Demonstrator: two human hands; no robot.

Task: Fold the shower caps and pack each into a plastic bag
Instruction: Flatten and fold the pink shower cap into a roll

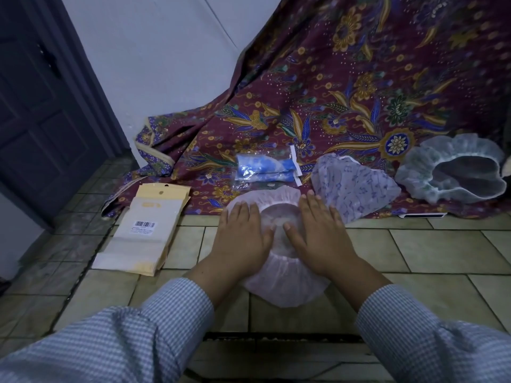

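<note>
The pink shower cap (279,217) lies flat on the tiled floor (414,250), opening upward, its far rim touching the edge of the patterned cloth (345,106). Both hands lie on top of it: left hand (243,236) on the left half, right hand (320,236) on the right half, thumbs nearly meeting over the centre. The near rim projects toward the person between the wrists.

Bare floor extends right of the cap. A stack of plastic bags (143,233) lies well apart to the left. Just beyond the cap, on the cloth, rest packed blue caps (265,167), a printed cap (354,186) and a white-blue cap (456,172).

Fingers on both hands are straight, close together, pressing the cap flat; nothing is gripped.
</note>
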